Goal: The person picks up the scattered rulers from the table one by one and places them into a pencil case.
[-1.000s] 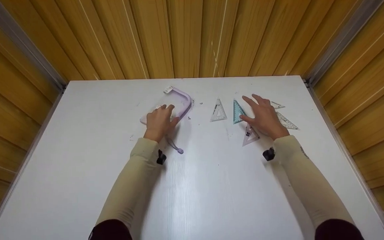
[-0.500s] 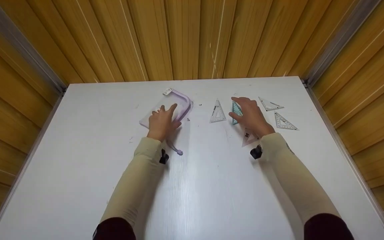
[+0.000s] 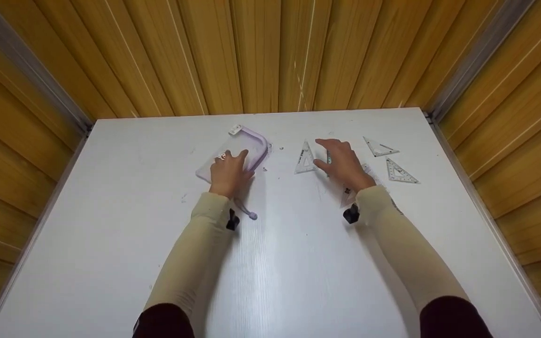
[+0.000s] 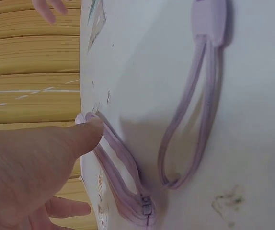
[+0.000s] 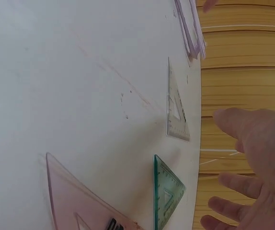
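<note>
A see-through pouch with a lilac zip edge [image 3: 261,145] lies left of centre. My left hand [image 3: 227,174] rests over it with fingers spread; in the left wrist view its thumb touches the zip band [image 4: 116,179], whose two sides part there. My right hand [image 3: 343,164] hovers, fingers apart and holding nothing, over a teal set square [image 5: 162,179], with its thumb near a clear set square [image 3: 304,164]. Under the right wrist lies a pink set square [image 5: 68,196], partly hidden. Two more clear set squares, an upper one [image 3: 383,151] and a lower one [image 3: 401,177], lie to the right.
A lilac wrist strap [image 4: 209,24] trails from the pouch towards the front of the white table [image 3: 280,263]. Ribbed yellow wood-look walls [image 3: 256,56] stand behind the table and at both sides.
My right hand has moved left across the teal set square towards the clear one, uncovering the two clear set squares on the right. The left hand has stayed on the pouch.
</note>
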The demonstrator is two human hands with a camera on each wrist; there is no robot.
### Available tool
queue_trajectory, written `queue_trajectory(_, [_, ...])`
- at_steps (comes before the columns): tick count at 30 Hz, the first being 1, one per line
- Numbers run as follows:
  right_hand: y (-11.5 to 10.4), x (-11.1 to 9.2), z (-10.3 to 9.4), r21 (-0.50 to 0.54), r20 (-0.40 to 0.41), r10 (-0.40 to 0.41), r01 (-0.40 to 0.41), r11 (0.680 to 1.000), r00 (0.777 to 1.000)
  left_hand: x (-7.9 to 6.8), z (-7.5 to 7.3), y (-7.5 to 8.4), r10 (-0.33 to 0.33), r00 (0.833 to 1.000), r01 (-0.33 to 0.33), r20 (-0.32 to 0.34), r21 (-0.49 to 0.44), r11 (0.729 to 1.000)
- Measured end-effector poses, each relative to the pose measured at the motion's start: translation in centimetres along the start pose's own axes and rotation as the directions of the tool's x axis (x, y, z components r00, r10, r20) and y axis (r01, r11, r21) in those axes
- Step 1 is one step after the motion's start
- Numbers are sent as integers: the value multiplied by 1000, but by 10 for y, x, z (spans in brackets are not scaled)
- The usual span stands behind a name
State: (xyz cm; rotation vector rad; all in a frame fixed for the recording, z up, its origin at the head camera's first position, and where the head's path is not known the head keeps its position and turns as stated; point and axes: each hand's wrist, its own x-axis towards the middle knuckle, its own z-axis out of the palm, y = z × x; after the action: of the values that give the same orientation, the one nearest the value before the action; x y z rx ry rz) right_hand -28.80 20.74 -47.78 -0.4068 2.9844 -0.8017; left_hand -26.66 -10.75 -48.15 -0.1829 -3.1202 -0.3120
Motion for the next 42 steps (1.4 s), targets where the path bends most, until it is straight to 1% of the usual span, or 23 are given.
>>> queue_trajectory(5, [-4, 3, 3, -4, 6, 6, -6, 1000, 1000, 2, 1, 1, 0, 1000, 0, -5, -5, 1000])
queue_trajectory(8, [-6, 5, 5, 2, 18, 20, -20, 1000, 1000, 2, 1, 3, 0, 1000, 1, -14, 8, 1000])
queue_trajectory(11, [-7, 5, 6, 7, 24, 33, -33, 999, 999, 4, 2, 5, 7, 1000, -6, -25, 35, 999])
queue_trajectory(13, [-7, 6, 7, 0, 24, 27, -27, 1000, 999, 5, 3, 7, 11, 999, -9, -37, 63, 998])
queue_trajectory(18, [-8, 7, 9, -4, 25, 22, -22, 1000, 999, 7, 8, 12, -1, 999, 7, -53, 115, 993])
queue_trajectory(21, [-8, 8, 9, -2, 32, 28, -28, 1000, 999, 8, 10, 14, -5, 999, 11, -45, 116, 993])
queue_trajectory(24, [-6, 8, 9, -12, 31, 18, -18, 1000, 999, 9, 10, 14, -2, 999, 6, -41, 101, 995])
queue_trajectory(26, [-5, 9, 9, -21, 26, 11, -11, 1000, 1000, 10, 9, 14, 0, 999, 3, -46, 69, 998])
queue_trajectory(28, [-4, 9, 8, -22, 20, 20, -19, 1000, 1000, 10, 7, 13, 0, 998, 1, -55, 18, 1000])
queue_trajectory(31, [-2, 7, 7, -7, 22, 42, -42, 999, 999, 10, 3, 11, -10, 998, 4, -63, -93, 996])
queue_trajectory(33, [-2, 5, 7, 9, 26, 59, -59, 998, 998, 11, 1, 9, -23, 998, 13, -57, -171, 985])
queue_trajectory(37, [0, 2, 6, 27, 27, 64, -64, 998, 998, 13, -5, 3, -67, 998, 56, -23, -313, 948])
queue_trajectory(40, [2, 2, 6, 26, 15, 52, -53, 998, 999, 14, -8, -1, -104, 995, 95, -1, -405, 909])
queue_trajectory(42, [4, 2, 6, 18, 7, 35, -35, 999, 999, 15, -10, -5, -115, 993, 101, -2, -454, 885])
